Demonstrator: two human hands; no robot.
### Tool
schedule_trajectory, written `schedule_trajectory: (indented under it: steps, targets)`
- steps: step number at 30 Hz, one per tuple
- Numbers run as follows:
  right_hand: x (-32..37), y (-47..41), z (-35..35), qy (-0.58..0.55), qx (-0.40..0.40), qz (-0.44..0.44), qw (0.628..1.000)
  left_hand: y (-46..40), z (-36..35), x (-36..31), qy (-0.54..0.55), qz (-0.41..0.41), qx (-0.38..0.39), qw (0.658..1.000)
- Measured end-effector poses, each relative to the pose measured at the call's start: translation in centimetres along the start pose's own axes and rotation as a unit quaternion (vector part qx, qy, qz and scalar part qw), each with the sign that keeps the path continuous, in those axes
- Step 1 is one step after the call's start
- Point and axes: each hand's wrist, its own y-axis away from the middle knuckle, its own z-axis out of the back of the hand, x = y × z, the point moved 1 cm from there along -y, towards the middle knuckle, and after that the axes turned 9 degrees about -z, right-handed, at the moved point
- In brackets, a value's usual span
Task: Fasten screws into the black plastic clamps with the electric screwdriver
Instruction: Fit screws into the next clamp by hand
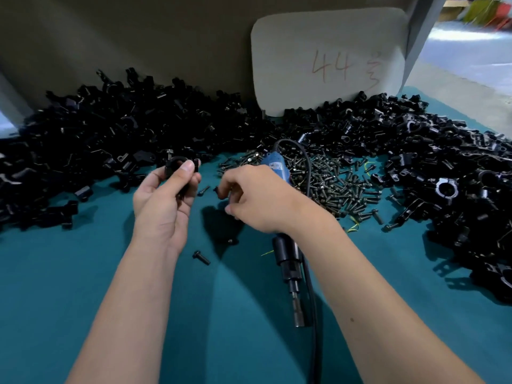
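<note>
Item one, far left: I log a large heap of black plastic clamps [91,134] spread across the teal table cover [83,286], banked against the grey back panel [124,37]. Item two: my left hand [163,200], palm toward the camera, fingers curled, thumb and fingertips pinching a single black clamp [180,166] held just above the cover, right in front of the heap's edge. Item three: a few loose screws on the cover between and below the hands, one screw [201,257] lying alone near the left wrist. Item four: my right hand [257,198], back up, fingers curled down toward the cover; a small dark piece shows at the fingertips, but I cannot tell whether it is gripped. Item five: the electric screwdriver [285,256], lying flat under the right wrist, blue body pointing away, black nose and metal bit pointing toward me, its black cord [307,167] looping over the screws and running back down the table. Item six: a pile of dark screws [332,184] just right of the screwdriver's body. Item seven: a pale card [327,59] marked "44" in red, leaning on the back panel. Item eight, far right: a second heap of black clamps [448,167], reaching the table's right edge.
</note>
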Motion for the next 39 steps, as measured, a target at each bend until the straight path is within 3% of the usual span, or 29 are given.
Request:
schedule_trajectory:
  steps: [7,15,17,19,21,23,25,28,35,39]
  targets:
    - [0.8,0.5,-0.4,0.063,0.041,0.017,0.997,-0.6,1.0,-0.8,0.024,-0.003,-0.034,0.999]
    - [2.8,1.6,-1.6,0.179,0.146,0.017,0.973,-0.7,1.0,-0.4,0.020,0.008,-0.010,1.000]
    - [2.5,1.6,-1.4,0.162,0.150,0.010,0.975,-0.7,1.1,-0.4,0.016,0.012,0.002,1.000]
    - [1.9,1.5,-0.9,0.060,0.150,-0.022,0.987,-0.6,1.2,-0.5,0.004,0.021,0.024,0.999]
    - [1.2,1.3,0.0,-0.066,0.093,-0.040,0.993,-0.4,1.1,-0.6,-0.011,0.036,0.064,0.997]
    - [0.4,0.8,0.6,-0.142,-0.032,-0.026,0.989,-0.2,1.0,-0.7,-0.027,0.058,0.107,0.992]
    - [-0.3,0.3,0.7,-0.248,-0.149,-0.014,0.957,-0.1,0.9,-0.7,-0.038,0.075,0.144,0.986]
    - [-0.8,-0.1,0.2,-0.426,-0.178,-0.015,0.887,0.3,0.6,-0.4,-0.039,0.093,0.176,0.979]
    - [-1.2,-0.3,-0.5,-0.352,-0.201,0.010,0.914,0.9,0.2,-0.2,-0.019,0.117,0.197,0.973]
    - [-1.0,-0.2,-0.2,-0.356,-0.236,0.020,0.904,1.1,0.1,-0.1,-0.004,0.125,0.213,0.969]
